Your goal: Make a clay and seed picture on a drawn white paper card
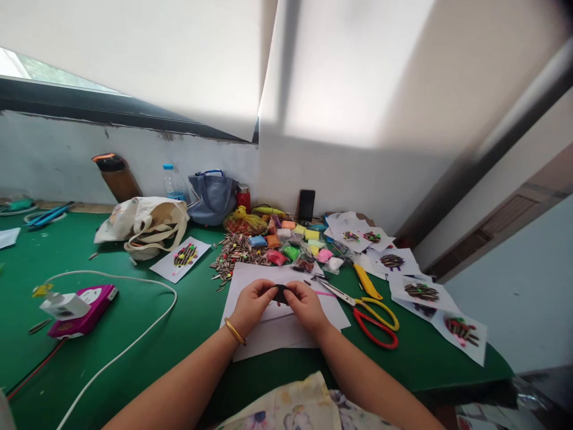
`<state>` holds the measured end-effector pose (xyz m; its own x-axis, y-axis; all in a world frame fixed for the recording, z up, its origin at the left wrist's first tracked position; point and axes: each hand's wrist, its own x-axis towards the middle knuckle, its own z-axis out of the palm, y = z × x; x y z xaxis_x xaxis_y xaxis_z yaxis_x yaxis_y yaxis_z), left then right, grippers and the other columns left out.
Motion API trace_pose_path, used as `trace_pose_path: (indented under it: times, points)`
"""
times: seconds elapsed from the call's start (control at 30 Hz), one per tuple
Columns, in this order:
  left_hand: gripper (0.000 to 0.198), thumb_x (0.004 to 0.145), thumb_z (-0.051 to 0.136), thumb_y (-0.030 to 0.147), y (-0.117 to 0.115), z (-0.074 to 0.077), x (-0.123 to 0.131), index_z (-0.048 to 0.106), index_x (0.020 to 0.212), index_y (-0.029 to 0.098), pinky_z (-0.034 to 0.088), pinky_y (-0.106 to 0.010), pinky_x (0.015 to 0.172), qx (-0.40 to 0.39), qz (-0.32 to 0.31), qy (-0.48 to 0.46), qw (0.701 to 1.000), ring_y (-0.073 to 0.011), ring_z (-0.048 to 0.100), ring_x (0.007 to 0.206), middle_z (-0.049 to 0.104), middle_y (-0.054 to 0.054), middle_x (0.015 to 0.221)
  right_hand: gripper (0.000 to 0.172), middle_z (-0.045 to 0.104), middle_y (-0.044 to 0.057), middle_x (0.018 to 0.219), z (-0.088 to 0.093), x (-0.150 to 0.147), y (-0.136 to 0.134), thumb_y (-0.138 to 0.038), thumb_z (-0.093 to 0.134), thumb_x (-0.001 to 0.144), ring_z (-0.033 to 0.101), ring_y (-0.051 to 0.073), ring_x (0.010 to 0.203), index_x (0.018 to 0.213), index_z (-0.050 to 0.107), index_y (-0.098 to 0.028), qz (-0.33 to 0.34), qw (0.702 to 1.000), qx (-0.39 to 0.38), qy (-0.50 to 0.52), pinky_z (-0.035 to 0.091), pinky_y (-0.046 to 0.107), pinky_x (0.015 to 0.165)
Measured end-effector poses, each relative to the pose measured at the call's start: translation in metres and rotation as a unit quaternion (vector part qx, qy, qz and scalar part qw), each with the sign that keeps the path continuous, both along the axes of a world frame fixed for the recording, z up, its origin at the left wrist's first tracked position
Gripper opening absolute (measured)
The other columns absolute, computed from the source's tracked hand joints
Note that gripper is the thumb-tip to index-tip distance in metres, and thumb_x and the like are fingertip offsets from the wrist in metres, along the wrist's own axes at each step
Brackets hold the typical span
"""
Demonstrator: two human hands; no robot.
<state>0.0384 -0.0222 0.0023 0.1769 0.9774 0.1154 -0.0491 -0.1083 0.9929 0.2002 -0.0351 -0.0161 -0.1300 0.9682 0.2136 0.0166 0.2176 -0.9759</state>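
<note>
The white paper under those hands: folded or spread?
Spread: the white paper lies flat on the green table, under the left hand and right hand.

Between the hands: a dark lump (281, 294), pinched by the left hand (252, 304) and right hand (305, 307), mostly hidden by the fingers; its shape cannot be told.
Under the hands: a white paper sheet (268, 340), its middle covered by both hands.
Left edge: a loose paper (6, 237), cut off by the frame.
Far left: blue sticks (50, 215), too small and blurred to name.
Bottom edge: a flowered cloth (286, 409), cut off, so its full shape is unseen.
Bottom right corner: blurred papers (492, 415), partly cut off.
Behind the hands: colored packets (290, 239), too small to tell their contents.
</note>
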Motion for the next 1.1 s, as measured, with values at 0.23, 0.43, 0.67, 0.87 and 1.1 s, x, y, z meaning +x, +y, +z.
trace_pose_path:
  times: [0.23, 0.43, 0.67, 0.87, 1.1]
  points:
    - [0.022, 0.075, 0.064, 0.039, -0.0004, -0.0003, 0.0002, 0.062, 0.077, 0.017, 0.052, -0.028, 0.067, 0.053, 0.03, 0.046, 0.997, -0.0155, 0.061, 0.07, 0.064, -0.001, 0.073, 0.021, 0.064, 0.002, 0.076, -0.0053, 0.0012, 0.0, -0.038, 0.058, 0.085, 0.06, 0.015, 0.07, 0.086, 0.062, -0.018, 0.001, 1.0, 0.013, -0.022, 0.048, 0.027, 0.064]
    - [0.024, 0.077, 0.064, 0.038, -0.0006, -0.0025, 0.0002, 0.061, 0.085, 0.017, 0.052, -0.029, 0.07, 0.036, 0.005, 0.031, 0.999, -0.0157, 0.062, 0.074, 0.064, -0.002, 0.079, 0.023, 0.063, 0.003, 0.075, -0.005, 0.0022, -0.0008, -0.039, 0.053, 0.088, 0.058, 0.016, 0.07, 0.085, 0.062, -0.018, -0.022, 0.997, 0.031, -0.066, 0.047, 0.027, 0.064]
    - [0.019, 0.073, 0.067, 0.034, 0.0017, -0.0065, -0.0003, 0.062, 0.077, 0.016, 0.051, -0.028, 0.067, 0.035, 0.009, 0.05, 0.998, -0.015, 0.06, 0.07, 0.064, -0.001, 0.073, 0.025, 0.062, 0.002, 0.076, -0.0014, 0.0031, -0.0022, -0.038, 0.049, 0.091, 0.057, 0.015, 0.072, 0.082, 0.063, -0.018, -0.04, 0.989, 0.074, -0.119, 0.045, 0.026, 0.066]
    - [0.028, 0.07, 0.071, 0.032, 0.0007, -0.0039, 0.0004, 0.06, 0.091, 0.016, 0.054, -0.031, 0.069, 0.007, -0.014, -0.016, 1.0, -0.0169, 0.065, 0.073, 0.067, -0.002, 0.081, 0.026, 0.064, 0.003, 0.08, -0.0021, 0.0005, 0.0, -0.038, 0.051, 0.089, 0.06, 0.016, 0.069, 0.103, 0.063, -0.019, -0.014, 0.998, 0.035, -0.046, 0.049, 0.028, 0.065]
    - [0.046, 0.065, 0.076, 0.028, 0.0024, -0.0045, 0.0001, 0.057, 0.106, 0.017, 0.054, -0.032, 0.069, -0.007, -0.023, -0.046, 0.999, -0.0172, 0.066, 0.075, 0.067, -0.002, 0.084, 0.032, 0.065, 0.004, 0.086, -0.0036, -0.0008, 0.0011, -0.037, 0.054, 0.087, 0.063, 0.016, 0.07, 0.113, 0.059, -0.019, -0.04, 0.999, 0.014, -0.029, 0.052, 0.031, 0.067]
